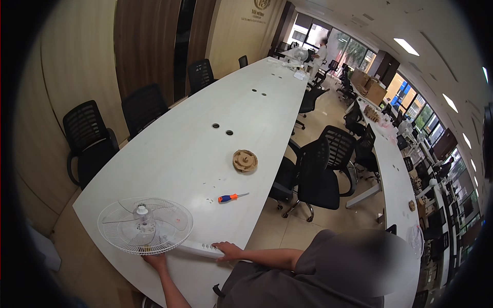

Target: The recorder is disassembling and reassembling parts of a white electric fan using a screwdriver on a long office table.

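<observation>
1. At the far left, note the black mesh-backed chair (pixel 90 133), standing beside the white surface (pixel 174 164).
2. Locate the white fan (pixel 145 226) on the near-left end of the surface. Its round wire guard faces upward, with clear blades and a white hub showing inside.
3. Check your left hand (pixel 156 261) at the near edge of the guard. Its fingers are partly hidden beneath the wire; you cannot tell how far they are open or whether they grip the fan.
4. Follow the white column (pixel 196 249) rightward from beneath the guard. It lies along the surface and carries a row of small buttons on its upper face.
5. Beyond the fan, observe small loose pieces (pixel 210 200) scattered on the surface.
6. Check your right hand (pixel 228 251) at the right end of the column. Its fingers are bent and closed around that end, close to the buttons.
7. Find the screwdriver (pixel 232 197) beyond your right hand. It lies flat, clear of both hands, with its blue-and-orange handle to the left and its shaft to the right.
8. Farther along the surface, identify the round brown moulded piece (pixel 245 160), well apart from the fan.
9. To the right, note the black office chairs (pixel 319 169) on the floor, between your surface and a second white desk (pixel 393 190).
</observation>
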### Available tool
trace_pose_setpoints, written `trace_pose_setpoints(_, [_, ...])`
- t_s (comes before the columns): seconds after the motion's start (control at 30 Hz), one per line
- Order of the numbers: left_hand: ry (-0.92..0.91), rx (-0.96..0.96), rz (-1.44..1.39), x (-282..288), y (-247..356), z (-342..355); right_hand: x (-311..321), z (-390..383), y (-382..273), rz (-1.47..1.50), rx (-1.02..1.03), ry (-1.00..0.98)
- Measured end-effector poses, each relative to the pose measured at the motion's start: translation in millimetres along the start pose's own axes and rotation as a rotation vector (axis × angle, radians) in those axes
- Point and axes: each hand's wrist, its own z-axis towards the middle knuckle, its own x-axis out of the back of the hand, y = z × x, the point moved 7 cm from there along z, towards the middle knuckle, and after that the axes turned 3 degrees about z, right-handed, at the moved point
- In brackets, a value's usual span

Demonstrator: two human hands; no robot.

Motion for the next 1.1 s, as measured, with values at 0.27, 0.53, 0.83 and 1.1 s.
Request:
trace_pose_setpoints(0.27, [-0.109, -0.143, 0.156, -10, -8, 8, -1, 1, -9, -0.011, -0.028, -0.037])
trace_pose_setpoints(0.53, [-0.078, -0.209, 0.123, -11, 20, 10, -1, 2, -1, 0.017, -0.048, -0.030])
trace_pose_setpoints(0.83, [-0.022, -0.064, 0.128, -1, -25, 3, 5, -2, -3, 0.090, 0.025, -0.004])
trace_pose_setpoints(1.1, [0.069, -0.041, 0.273, 66, 53, 5, -14, -3, -11, 0.279, 0.147, -0.045])
